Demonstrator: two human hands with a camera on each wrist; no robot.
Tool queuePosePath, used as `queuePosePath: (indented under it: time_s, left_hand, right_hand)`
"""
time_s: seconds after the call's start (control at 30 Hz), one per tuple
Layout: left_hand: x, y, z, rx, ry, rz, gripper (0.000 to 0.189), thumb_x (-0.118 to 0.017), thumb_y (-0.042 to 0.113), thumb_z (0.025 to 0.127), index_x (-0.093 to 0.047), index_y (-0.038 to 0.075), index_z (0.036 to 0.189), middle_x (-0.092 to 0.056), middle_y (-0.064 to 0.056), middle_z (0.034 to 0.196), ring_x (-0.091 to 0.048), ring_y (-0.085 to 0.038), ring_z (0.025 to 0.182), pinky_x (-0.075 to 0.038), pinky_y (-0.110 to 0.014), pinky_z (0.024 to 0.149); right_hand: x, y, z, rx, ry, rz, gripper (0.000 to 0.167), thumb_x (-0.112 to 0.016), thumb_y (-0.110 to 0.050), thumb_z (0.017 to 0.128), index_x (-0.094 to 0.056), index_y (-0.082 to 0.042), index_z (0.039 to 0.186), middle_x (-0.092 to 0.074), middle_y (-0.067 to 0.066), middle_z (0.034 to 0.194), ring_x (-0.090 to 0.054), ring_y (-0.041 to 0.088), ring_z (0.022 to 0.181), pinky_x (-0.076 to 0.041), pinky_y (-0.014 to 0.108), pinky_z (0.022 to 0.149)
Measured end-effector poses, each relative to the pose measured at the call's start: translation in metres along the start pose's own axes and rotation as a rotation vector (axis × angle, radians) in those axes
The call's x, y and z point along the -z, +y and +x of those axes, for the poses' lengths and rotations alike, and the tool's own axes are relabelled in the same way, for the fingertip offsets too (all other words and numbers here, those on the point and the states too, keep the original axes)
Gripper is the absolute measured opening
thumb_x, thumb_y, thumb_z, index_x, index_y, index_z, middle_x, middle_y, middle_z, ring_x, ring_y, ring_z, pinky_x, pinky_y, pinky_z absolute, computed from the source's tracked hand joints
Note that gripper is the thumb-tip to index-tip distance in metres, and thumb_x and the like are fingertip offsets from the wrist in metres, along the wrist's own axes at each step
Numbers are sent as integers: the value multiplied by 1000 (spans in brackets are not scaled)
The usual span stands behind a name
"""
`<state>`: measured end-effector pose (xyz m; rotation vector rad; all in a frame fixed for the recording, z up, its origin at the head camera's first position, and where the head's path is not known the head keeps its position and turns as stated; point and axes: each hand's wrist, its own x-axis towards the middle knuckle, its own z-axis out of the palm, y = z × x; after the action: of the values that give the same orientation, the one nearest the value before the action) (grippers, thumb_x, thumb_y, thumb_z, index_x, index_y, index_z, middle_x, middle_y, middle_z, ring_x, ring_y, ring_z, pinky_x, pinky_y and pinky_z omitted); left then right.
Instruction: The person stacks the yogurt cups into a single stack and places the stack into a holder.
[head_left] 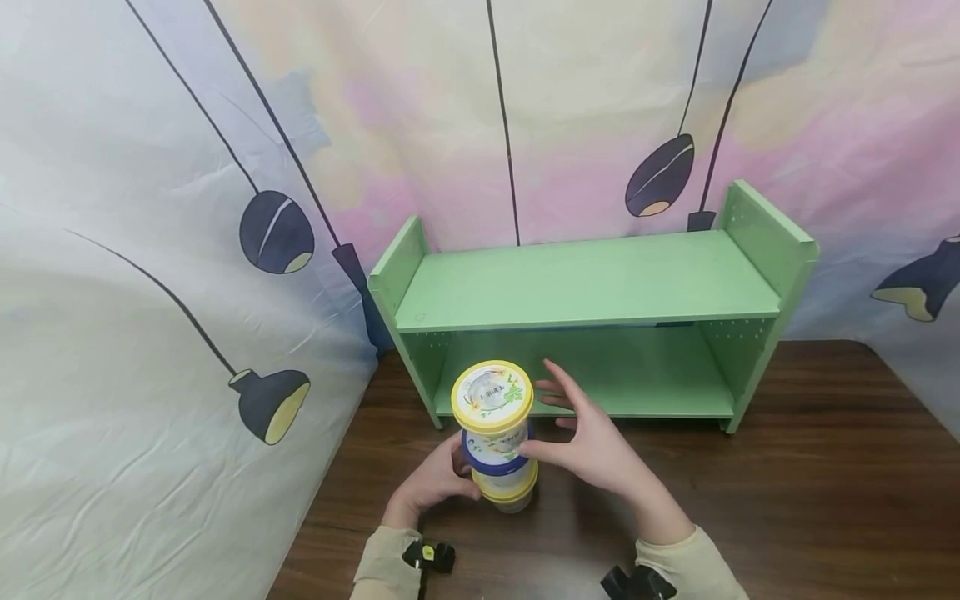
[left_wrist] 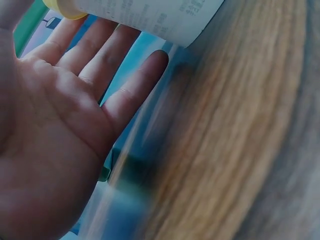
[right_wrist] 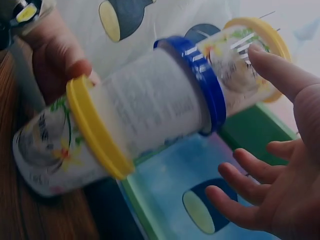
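Three round lidded tubs stand stacked on the brown table. The top tub (head_left: 492,397) has a yellow lid, the middle tub (head_left: 493,460) a blue lid and the bottom tub (head_left: 513,500) a yellow lid. My left hand (head_left: 433,477) is at the stack's lower left, its thumb by the bottom tub's lid. In the left wrist view its fingers (left_wrist: 95,47) extend loosely beside the white tub wall. To the right of the stack, my right hand (head_left: 596,442) has its fingers spread and holds nothing. Its thumb is near the top tub; contact is unclear.
Behind the stack stands a green two-tier shelf (head_left: 585,279) on the wood-grain table (head_left: 825,492). A cloth backdrop (head_left: 150,333) printed with lamps hangs behind and along the left side.
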<state>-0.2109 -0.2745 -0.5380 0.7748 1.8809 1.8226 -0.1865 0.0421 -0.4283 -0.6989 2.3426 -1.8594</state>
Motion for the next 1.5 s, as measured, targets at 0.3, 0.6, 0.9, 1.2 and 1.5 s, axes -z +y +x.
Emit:
queuePosePath:
  time_s: [0.3, 0.6, 0.9, 1.2, 1.5]
  left_hand:
    - [13, 9, -10, -36, 58, 13, 82, -81, 28, 97, -37, 5, 163, -55, -14, 157, -57, -25, 140, -48, -41, 114]
    - [35, 33, -21, -186, 369, 149, 41, -38, 14, 117, -55, -11, 143, -69, -28, 128, -72, -27, 116, -58, -40, 100]
    - [41, 73, -22, -293, 611, 243, 32, -47, 10, 115, -63, -15, 126, -72, -30, 110, -76, -25, 95, -63, -46, 87]
    - [32, 115, -11, -555, 866, 215, 18, -58, -6, 106, -60, -22, 115, -75, -3, 97, -75, -15, 86, -62, -27, 78]
    - [28, 150, 3, -630, 1046, 381, 40, -73, -8, 96, -59, -14, 133, -63, -17, 129, -63, -28, 117, -50, -30, 97]
  right_hand:
    - [9, 11, -5, -16, -34, -42, 117, -92, -33, 87, -13, -22, 173, -44, 18, 163, -49, 39, 146, -48, 59, 111]
    - [10, 25, -8, -83, -118, -62, 111, -89, -35, 90, -17, -16, 172, -45, 18, 163, -48, 41, 146, -45, 60, 114]
    - [10, 32, -11, -79, -121, -86, 101, -90, -28, 90, -28, -10, 169, -52, 21, 156, -52, 43, 141, -49, 58, 110]
    - [6, 45, -12, -49, -161, -45, 92, -91, -29, 89, -41, -9, 164, -55, 16, 154, -53, 40, 140, -52, 57, 107]
    - [-10, 66, -13, -44, -211, 6, 95, -94, -27, 85, -42, -8, 163, -47, 17, 163, -50, 41, 144, -54, 54, 105]
